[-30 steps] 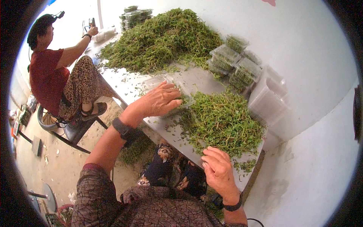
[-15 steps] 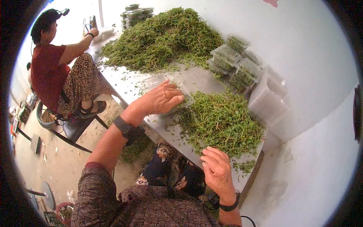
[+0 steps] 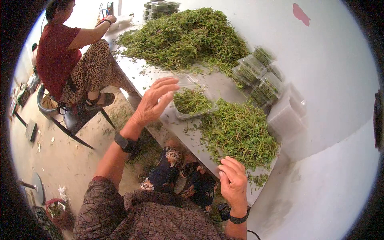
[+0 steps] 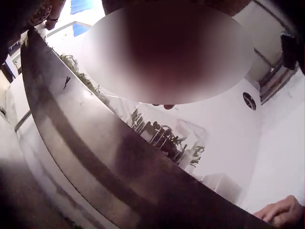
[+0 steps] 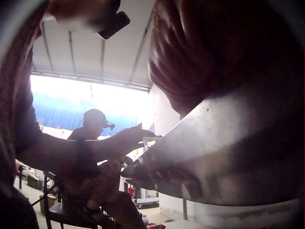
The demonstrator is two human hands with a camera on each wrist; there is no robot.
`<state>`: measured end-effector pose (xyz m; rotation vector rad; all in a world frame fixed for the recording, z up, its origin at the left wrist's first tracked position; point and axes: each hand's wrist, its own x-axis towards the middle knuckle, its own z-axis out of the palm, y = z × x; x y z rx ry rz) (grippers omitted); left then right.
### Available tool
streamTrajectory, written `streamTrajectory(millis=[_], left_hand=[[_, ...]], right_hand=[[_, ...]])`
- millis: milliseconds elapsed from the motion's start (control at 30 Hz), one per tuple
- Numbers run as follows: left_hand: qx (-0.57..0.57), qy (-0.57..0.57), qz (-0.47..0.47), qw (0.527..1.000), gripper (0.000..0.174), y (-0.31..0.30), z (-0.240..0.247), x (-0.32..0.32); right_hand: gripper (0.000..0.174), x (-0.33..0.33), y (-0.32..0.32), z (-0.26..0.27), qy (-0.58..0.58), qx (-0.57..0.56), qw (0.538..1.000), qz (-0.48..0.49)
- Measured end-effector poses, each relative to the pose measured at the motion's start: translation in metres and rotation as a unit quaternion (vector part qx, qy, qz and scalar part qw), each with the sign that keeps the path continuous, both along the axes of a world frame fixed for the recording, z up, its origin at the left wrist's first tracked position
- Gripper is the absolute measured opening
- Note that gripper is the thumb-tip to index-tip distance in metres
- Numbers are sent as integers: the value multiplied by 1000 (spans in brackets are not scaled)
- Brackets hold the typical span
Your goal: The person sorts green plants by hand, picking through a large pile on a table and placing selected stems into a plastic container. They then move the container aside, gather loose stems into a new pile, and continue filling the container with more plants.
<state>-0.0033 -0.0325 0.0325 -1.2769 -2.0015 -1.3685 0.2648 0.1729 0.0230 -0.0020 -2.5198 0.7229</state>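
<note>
In the head view my left hand hovers at the near left side of a clear plastic box, its fingers extended and nothing in them. Green leafy stems fill that box, and its transparent lid stands raised behind. My right hand hangs at the table's front edge with loosely bent fingers, empty, beside a small heap of greens. The left wrist view catches the box from low down, with stems showing through its wall.
A large mound of greens covers the far part of the metal table. Filled boxes and nested empty boxes stand along the wall. Another person sits at the left; more boxes are stacked behind.
My left hand has come off the box and moved left, uncovering the greens inside. My right hand stays about where it was. The head view has shifted slightly.
</note>
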Motion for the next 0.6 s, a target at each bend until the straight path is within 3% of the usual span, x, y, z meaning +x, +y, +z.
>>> streamTrajectory(millis=[67, 167, 267, 467, 600], left_hand=[[6, 5, 2, 1000, 30, 1, -3, 6], [-86, 4, -58, 995, 31, 6, -10, 5], [-121, 26, -50, 991, 28, 9, -14, 7], [-74, -16, -68, 995, 31, 8, -16, 9], [-125, -16, -88, 988, 26, 0, -5, 10]], right_hand=[[16, 0, 0, -1, 1, 5, 1000, 0], [16, -1, -1, -1, 8, 12, 1000, -2], [17, -1, -1, -1, 14, 15, 1000, -4], [19, 0, -3, -2, 18, 23, 1000, -6], [20, 0, -3, -4, 24, 15, 1000, -5]])
